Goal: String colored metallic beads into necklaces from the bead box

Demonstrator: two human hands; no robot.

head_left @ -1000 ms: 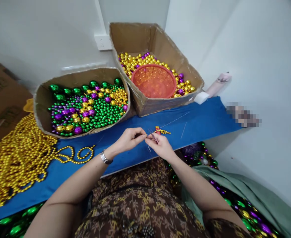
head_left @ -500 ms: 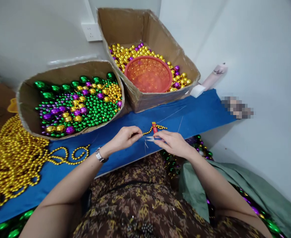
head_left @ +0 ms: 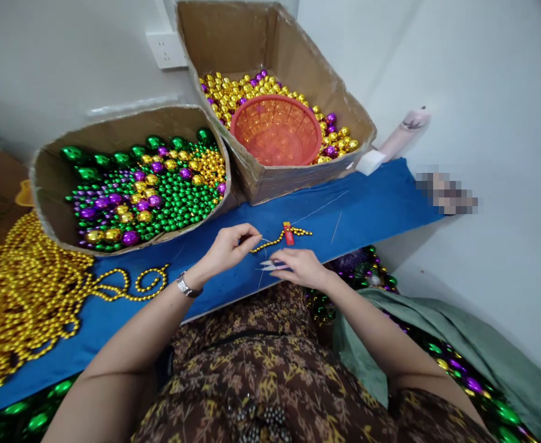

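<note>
My left hand (head_left: 233, 247) is closed, thumb and forefinger pinching a thin pale thread at the end of a short gold bead string (head_left: 276, 240). That string runs rightward over a small red and yellow piece (head_left: 289, 234) lying on the blue cloth (head_left: 367, 203). In my right hand (head_left: 303, 269) is a small pair of scissors (head_left: 268, 266), its pale blades pointing left below the beads. Loose thread ends show around the blades. Whether the blades touch the thread I cannot tell.
Behind my hands stand a cardboard box (head_left: 247, 184) with gold and purple balls and a red basket (head_left: 237, 138), and another box (head_left: 39, 191) of mixed beads. Gold bead strands (head_left: 25, 295) pile at left. A green fabric bag (head_left: 440, 320) hangs by my right arm.
The scissors in my right hand have moved slightly left and down, away from the red piece. My left hand has shifted a little left and up, still pinching the thread.
</note>
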